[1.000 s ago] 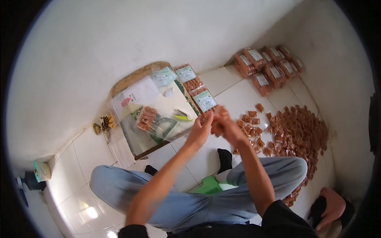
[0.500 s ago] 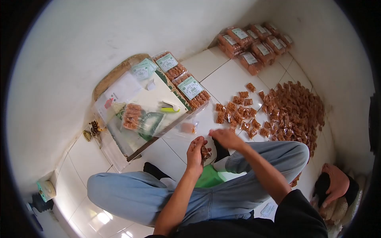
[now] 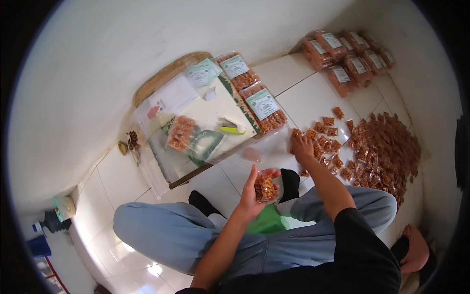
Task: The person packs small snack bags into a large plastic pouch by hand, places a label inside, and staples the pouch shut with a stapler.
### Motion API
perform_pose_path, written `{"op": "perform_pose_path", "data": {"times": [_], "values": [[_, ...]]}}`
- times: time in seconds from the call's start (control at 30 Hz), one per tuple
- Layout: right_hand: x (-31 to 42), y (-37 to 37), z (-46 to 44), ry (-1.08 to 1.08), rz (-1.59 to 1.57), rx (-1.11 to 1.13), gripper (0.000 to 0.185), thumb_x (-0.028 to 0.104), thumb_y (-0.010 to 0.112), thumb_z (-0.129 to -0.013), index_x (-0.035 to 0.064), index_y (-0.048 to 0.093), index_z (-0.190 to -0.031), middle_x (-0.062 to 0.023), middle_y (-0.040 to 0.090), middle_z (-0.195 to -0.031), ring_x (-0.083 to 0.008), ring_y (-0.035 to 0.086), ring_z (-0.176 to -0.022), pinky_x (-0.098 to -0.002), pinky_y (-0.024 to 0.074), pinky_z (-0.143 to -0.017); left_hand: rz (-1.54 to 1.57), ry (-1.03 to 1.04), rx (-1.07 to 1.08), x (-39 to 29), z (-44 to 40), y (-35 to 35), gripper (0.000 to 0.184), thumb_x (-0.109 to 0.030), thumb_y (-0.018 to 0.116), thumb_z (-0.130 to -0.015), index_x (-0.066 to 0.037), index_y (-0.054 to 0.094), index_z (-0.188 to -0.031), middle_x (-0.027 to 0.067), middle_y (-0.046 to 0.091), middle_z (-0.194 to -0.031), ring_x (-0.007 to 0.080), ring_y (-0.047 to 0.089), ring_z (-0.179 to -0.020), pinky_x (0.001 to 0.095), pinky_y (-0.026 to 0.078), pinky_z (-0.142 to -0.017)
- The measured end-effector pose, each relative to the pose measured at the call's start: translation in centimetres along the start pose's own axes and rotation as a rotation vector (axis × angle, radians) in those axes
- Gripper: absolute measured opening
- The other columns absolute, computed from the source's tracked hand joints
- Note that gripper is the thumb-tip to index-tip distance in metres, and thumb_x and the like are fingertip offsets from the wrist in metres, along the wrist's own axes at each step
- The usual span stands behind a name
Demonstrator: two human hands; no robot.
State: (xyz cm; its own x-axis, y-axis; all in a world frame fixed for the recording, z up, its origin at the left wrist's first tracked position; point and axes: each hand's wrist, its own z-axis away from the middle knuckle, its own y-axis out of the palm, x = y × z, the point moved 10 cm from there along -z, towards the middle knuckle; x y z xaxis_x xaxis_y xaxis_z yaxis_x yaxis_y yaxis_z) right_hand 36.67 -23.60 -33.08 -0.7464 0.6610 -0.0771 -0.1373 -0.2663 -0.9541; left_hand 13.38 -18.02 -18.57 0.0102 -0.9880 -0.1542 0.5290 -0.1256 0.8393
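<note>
2 hands (image 3: 258, 188) apart, left cupped

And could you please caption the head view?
Left hand cradling snack packets, right hand touching loose packets on the floor.

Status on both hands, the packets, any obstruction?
Left hand cupping small snack packets. Right hand down at loose packets on floor. No obstruction visible at either hand.

The right grip (image 3: 302, 146) now touches scattered packets (image 3: 324, 143), farther from the left grip (image 3: 254, 190), whose held packets (image 3: 265, 187) now show more clearly.
</note>
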Motion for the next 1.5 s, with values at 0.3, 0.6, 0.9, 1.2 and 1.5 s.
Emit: {"op": "perform_pose_path", "data": {"times": [0.3,0.6,0.9,1.2,1.5], "values": [[0.4,-3.9,1.4,-0.147,0.017,0.079,0.065,0.05,0.065,-0.085,0.0082,0.052,-0.134,-0.0123,0.054,-0.131,-0.0297,0.044,-0.13,-0.049,0.029,-0.11,0.219,0.031,0.078,-2.4,1.1,2.8,0.059,-0.059,0.045,-0.096,-0.005,0.062,-0.114,0.0133,0.062,-0.121,0.0277,0.063,-0.094,0.0419,0.053,-0.082],[3.7,-20.4,5.9,-0.047,-0.763,-0.112,0.048,0.024,0.068,-0.087,0.0057,0.053,-0.13,-0.0177,0.07,-0.093,-0.0297,0.069,-0.086,-0.037,0.0542,-0.077,0.255,0.181,-0.001,-3.8,1.7,3.5,0.039,-0.043,0.057,-0.096,-0.006,0.064,-0.104,0.0108,0.063,-0.111,0.0282,0.06,-0.106,0.045,0.05,-0.094],[13.5,-25.5,15.0,-0.18,-0.824,-0.16,0.047,0.018,0.064,-0.09,0.0022,0.054,-0.133,-0.022,0.052,-0.121,-0.0366,0.057,-0.111,-0.041,0.0482,-0.092,0.097,0.293,-0.102,-4.6,2.4,2.9,0.047,-0.054,0.051,-0.096,-0.009,0.056,-0.11,0.0046,0.063,-0.102,0.0202,0.062,-0.096,0.0339,0.05,-0.084],[15.6,-25.1,17.0,-0.303,-0.984,0.012,0.071,0.022,0.079,-0.08,0.0077,0.046,-0.142,-0.0138,0.05,-0.131,-0.0267,0.054,-0.116,-0.0364,0.0473,-0.091,0.135,0.368,-0.049,-5.9,4.3,2.9,0.047,-0.053,0.043,-0.1,-0.01,0.054,-0.114,0.0052,0.063,-0.102,0.0164,0.063,-0.091,0.032,0.052,-0.077],[16.8,-25.7,17.7,-0.345,-0.903,-0.246,0.059,0.017,0.07,-0.088,0.0027,0.046,-0.139,-0.0173,0.051,-0.13,-0.0293,0.055,-0.117,-0.0372,0.0472,-0.094,-0.133,0.519,-0.317,-6.6,6.0,0.8,0.055,-0.051,0.063,-0.092,-0.008,0.048,-0.122,0.0032,0.058,-0.1,0.0083,0.057,-0.084,0.0246,0.049,-0.068]]}}
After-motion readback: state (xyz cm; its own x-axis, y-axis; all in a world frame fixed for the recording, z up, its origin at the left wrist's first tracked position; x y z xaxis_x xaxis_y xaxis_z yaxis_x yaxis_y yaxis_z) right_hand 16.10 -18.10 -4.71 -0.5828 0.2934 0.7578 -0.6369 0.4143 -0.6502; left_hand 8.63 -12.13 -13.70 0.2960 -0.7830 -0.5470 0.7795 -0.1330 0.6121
